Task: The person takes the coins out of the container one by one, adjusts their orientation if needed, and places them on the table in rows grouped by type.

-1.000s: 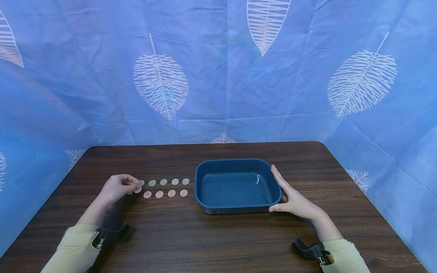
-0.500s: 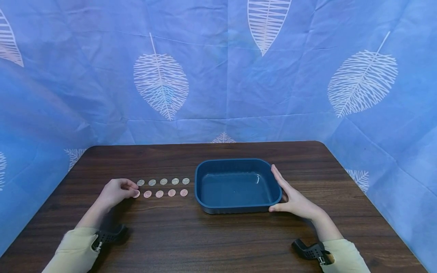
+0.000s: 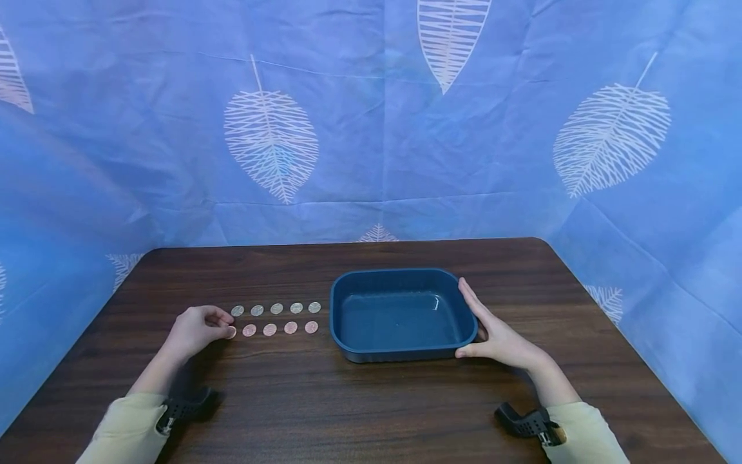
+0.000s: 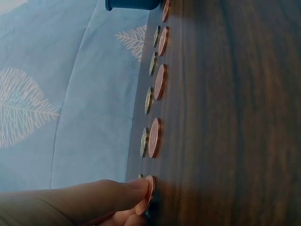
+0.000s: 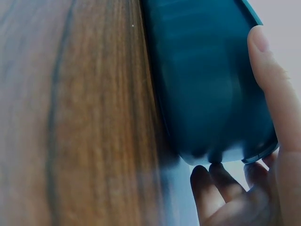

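In the head view my left hand (image 3: 196, 330) is at the left end of two rows of coins. Its thumb and fingertips pinch a copper coin (image 4: 151, 192), tilted on the table in the left wrist view. Several other copper coins (image 3: 269, 330) continue that near row to the right. Behind them runs a row of silvery-gold coins (image 3: 276, 309). My right hand (image 3: 501, 340) holds the right end of a dark blue rectangular plastic tub (image 3: 400, 356), the thumb at its near corner. In the right wrist view the fingers (image 5: 225, 186) bend against its end.
Everything stands on a dark wood-grain table (image 3: 359, 412) with rounded far corners. A blue cloth (image 3: 348, 148) with white leaf prints hangs behind it and at the sides. Black wrist mounts (image 3: 185, 406) sit at both cuffs.
My left hand has come down and slightly nearer with the copper coin, uncovering the leftmost silvery coin and bringing its coin level with the near row. The right hand and tub stay put.
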A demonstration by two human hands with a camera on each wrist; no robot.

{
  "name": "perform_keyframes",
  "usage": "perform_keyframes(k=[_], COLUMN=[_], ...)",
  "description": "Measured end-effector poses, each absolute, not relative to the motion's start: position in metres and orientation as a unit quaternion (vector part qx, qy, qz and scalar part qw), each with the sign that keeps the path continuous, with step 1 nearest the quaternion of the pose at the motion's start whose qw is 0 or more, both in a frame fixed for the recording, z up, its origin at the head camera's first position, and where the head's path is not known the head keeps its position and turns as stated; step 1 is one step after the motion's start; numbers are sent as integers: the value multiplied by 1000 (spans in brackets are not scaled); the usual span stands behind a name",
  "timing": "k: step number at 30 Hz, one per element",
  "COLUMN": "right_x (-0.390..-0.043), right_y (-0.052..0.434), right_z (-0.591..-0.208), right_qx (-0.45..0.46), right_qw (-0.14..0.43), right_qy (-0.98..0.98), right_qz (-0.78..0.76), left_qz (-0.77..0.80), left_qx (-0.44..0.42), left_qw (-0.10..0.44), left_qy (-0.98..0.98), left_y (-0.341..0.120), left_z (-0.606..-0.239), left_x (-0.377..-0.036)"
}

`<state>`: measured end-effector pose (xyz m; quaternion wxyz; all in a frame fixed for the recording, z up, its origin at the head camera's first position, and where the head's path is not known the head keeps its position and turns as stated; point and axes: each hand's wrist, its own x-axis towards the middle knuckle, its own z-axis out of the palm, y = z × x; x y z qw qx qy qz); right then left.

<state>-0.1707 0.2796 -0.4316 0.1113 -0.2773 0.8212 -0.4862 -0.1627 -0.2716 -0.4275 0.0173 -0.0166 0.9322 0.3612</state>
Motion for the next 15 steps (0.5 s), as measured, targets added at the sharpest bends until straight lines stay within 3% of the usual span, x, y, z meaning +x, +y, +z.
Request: perform_keyframes(k=[15], right_x=[-169], right_y=[283], right_z=[-425], right_qx=[-275], right_qw=[103], right_qy=[852], right_qz=[-434], left_qz=[323], left_qx=[7], left_qw=[-29], left_qy=[946], left_y=[-264], left_z=[-427], left_x=[-153])
